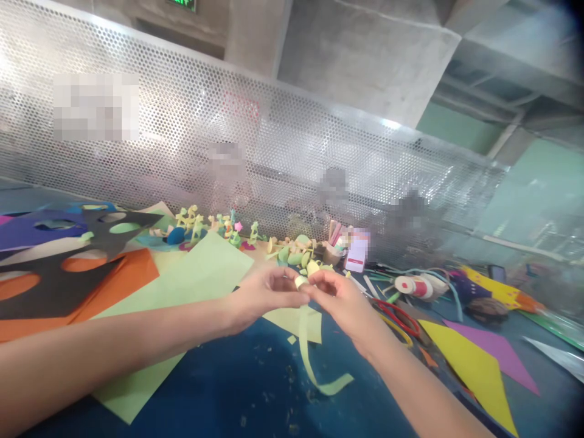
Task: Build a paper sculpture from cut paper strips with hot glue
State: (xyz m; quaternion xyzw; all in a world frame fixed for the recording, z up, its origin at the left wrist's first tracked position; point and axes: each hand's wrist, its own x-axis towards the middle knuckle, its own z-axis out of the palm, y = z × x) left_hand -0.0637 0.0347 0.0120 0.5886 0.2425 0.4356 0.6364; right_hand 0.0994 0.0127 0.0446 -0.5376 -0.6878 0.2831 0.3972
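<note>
My left hand (pixel 264 295) and my right hand (pixel 337 298) meet over the blue table (pixel 237 389). Both pinch the rolled top end of a pale green paper strip (pixel 305 347). The small coil (pixel 300 281) sits between my fingertips. The loose tail of the strip hangs down and curls on the table. A light green paper sheet (pixel 196 274) lies under my left forearm.
Orange, black and purple cut paper (pixel 68 261) is stacked at the left. Small paper figures (pixel 214 228) line the foot of a perforated metal screen (pixel 274 146). At the right lie tape rolls (pixel 413 286), red loops (pixel 396 316), yellow paper (pixel 469 365) and purple paper (pixel 497 350).
</note>
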